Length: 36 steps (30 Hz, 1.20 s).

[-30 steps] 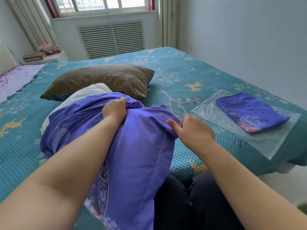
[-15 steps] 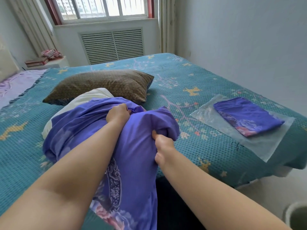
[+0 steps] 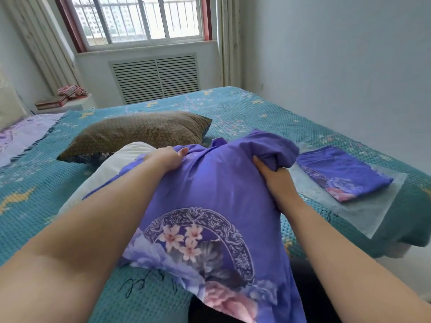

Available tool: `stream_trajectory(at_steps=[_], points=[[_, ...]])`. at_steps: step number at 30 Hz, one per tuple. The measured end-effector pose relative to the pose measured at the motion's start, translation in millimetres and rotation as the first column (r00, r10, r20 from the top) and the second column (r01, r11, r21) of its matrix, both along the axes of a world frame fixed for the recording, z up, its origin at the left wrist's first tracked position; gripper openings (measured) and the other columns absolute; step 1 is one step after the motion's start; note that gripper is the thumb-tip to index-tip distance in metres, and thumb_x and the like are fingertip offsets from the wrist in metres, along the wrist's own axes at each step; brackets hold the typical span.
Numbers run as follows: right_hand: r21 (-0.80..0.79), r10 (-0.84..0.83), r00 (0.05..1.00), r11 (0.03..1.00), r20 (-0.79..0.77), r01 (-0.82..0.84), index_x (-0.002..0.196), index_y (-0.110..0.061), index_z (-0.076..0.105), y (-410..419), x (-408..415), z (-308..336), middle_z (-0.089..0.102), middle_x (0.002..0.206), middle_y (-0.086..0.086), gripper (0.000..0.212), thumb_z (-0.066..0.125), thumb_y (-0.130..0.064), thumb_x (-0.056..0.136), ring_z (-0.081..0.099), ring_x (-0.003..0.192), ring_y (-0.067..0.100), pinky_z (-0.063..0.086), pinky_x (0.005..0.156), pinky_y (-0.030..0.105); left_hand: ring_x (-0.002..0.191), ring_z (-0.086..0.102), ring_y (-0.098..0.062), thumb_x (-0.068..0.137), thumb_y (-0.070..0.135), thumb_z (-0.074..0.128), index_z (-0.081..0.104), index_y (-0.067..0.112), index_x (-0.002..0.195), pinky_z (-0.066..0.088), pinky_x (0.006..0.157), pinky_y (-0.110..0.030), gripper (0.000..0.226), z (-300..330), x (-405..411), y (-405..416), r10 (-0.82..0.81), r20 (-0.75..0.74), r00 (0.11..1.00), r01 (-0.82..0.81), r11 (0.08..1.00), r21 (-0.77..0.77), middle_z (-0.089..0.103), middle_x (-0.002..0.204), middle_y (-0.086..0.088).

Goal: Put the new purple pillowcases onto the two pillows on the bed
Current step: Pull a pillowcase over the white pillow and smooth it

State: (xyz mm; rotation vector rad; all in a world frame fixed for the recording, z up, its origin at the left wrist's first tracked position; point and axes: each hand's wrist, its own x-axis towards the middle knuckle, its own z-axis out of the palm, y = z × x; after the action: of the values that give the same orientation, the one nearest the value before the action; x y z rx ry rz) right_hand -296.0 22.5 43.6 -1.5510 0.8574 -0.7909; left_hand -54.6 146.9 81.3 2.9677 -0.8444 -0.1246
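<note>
Head view: both hands are working a purple pillowcase (image 3: 210, 206) over a white pillow (image 3: 112, 173) lying at the near edge of the bed (image 3: 268, 117). The left hand (image 3: 166, 158) is gripping the bunched upper edge of the purple pillowcase, fingers curled into the fabric. The right hand (image 3: 276, 180) is clutching a wad of the same fabric at its right corner, thumb up against the bunch, fingers wrapped under. The white pillow is showing bare to the left of the left forearm; the floral printed end of the case is hanging toward the person, off the bed edge. A brown patterned pillow (image 3: 140, 131), with no purple case on it, is lying just behind the white one, touching or nearly so. A second purple pillowcase (image 3: 342, 173) is sitting folded on a clear plastic bag (image 3: 363, 213) on the bed's right side, near the right hand but apart. A window (image 3: 142, 19) and a vent grille (image 3: 155, 78) are standing on the far wall.
</note>
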Motion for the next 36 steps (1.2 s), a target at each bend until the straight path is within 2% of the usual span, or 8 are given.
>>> stream_trajectory(at_steps=[4, 7, 9, 12, 17, 27, 31, 36], points=[[-0.186, 0.146, 0.984, 0.975, 0.105, -0.125, 0.099, -0.020, 0.063, 8, -8, 4, 0.064, 0.094, -0.009, 0.031, 0.077, -0.031, 0.074, 0.057, 0.084, -0.011, 0.040, 0.065, 0.000, 0.137, 0.025, -0.033, 0.082, 0.078, 0.019, 0.027, 0.010, 0.144, 0.026, 0.109, -0.048, 0.093, -10, 12, -8, 0.071, 0.118, 0.990, -0.066, 0.997, -0.046, 0.028, 0.148, -0.015], [-0.271, 0.244, 0.961, 0.941, 0.132, -0.202, 0.091, -0.033, 0.058, 15, -14, 14, 0.058, 0.092, -0.024, 0.028, 0.077, -0.018, 0.077, 0.053, 0.078, -0.026, 0.040, 0.069, -0.001, 0.132, 0.037, -0.032, 0.065, 0.092, 0.029, 0.037, 0.011, 0.140, 0.031, 0.106, -0.043, 0.111, 13, 6, -10, 0.135, -0.131, 0.982, -0.150, 0.983, -0.109, 0.041, 0.145, -0.008], [-0.294, 0.270, 0.952, 0.930, 0.144, -0.219, 0.086, -0.037, 0.055, 15, -18, 18, 0.057, 0.092, -0.027, 0.031, 0.074, -0.014, 0.079, 0.052, 0.078, -0.027, 0.039, 0.071, -0.002, 0.117, 0.052, -0.029, 0.075, 0.068, 0.055, 0.054, 0.010, 0.125, 0.041, 0.087, -0.033, 0.077, 27, 10, -10, 0.064, -0.281, 0.958, -0.123, 0.972, -0.198, 0.055, 0.132, -0.006], [-0.301, 0.258, 0.946, 0.934, 0.195, -0.193, 0.088, -0.033, 0.058, 10, -24, 21, 0.061, 0.090, -0.025, 0.023, 0.075, -0.023, 0.075, 0.054, 0.078, -0.025, 0.041, 0.071, 0.001, 0.096, 0.060, -0.031, 0.081, 0.021, 0.059, 0.064, 0.009, 0.091, 0.044, 0.081, -0.033, 0.017, 31, 25, -1, 0.021, -0.059, 0.998, -0.044, 0.911, -0.409, 0.066, 0.109, -0.018], [-0.253, 0.049, 0.995, 0.967, 0.087, -0.025, 0.071, -0.010, 0.066, -45, -44, 34, 0.061, 0.062, -0.010, 0.024, 0.070, -0.031, 0.082, 0.050, 0.056, -0.005, 0.039, 0.050, 0.010, 0.103, 0.058, -0.045, 0.089, 0.019, 0.052, 0.059, 0.006, 0.113, 0.046, 0.085, -0.045, 0.029, 42, 66, 70, 0.293, 0.281, 0.914, -0.127, 0.864, -0.487, 0.061, 0.110, -0.029], [-0.361, -0.127, 0.991, 0.926, -0.029, 0.109, 0.101, -0.009, 0.060, -92, 0, 36, 0.061, 0.093, 0.007, 0.037, 0.065, -0.042, 0.085, 0.057, 0.086, 0.022, 0.038, 0.071, 0.029, 0.106, 0.055, -0.047, 0.090, 0.034, 0.056, 0.042, -0.001, 0.119, 0.041, 0.087, -0.048, 0.047, 37, 62, 85, 0.294, 0.130, 0.947, -0.156, 0.772, -0.616, 0.056, 0.114, -0.032], [-0.204, -0.036, 0.962, 0.979, -0.271, -0.021, 0.141, 0.001, 0.027, -97, 25, 19, 0.039, 0.143, 0.020, 0.081, 0.055, -0.052, 0.087, 0.039, 0.132, 0.031, 0.032, 0.106, 0.036, 0.107, 0.061, -0.024, 0.046, 0.089, 0.059, 0.057, 0.025, 0.120, 0.050, 0.091, -0.040, 0.098, -15, 102, 97, 0.097, -0.231, 0.968, -0.208, 0.825, -0.525, 0.064, 0.117, -0.007], [-0.300, -0.012, 0.640, 0.890, -0.768, -0.343, 0.152, -0.017, 0.000, -44, 36, -53, -0.006, 0.158, 0.017, 0.106, 0.045, -0.077, 0.076, -0.005, 0.146, 0.029, 0.007, 0.116, 0.050, 0.115, 0.055, -0.020, 0.065, 0.066, 0.071, 0.058, 0.023, 0.120, 0.044, 0.099, -0.037, 0.071, -45, 49, 86, -0.053, -0.133, 0.990, -0.016, 0.885, -0.466, 0.062, 0.122, -0.004]])
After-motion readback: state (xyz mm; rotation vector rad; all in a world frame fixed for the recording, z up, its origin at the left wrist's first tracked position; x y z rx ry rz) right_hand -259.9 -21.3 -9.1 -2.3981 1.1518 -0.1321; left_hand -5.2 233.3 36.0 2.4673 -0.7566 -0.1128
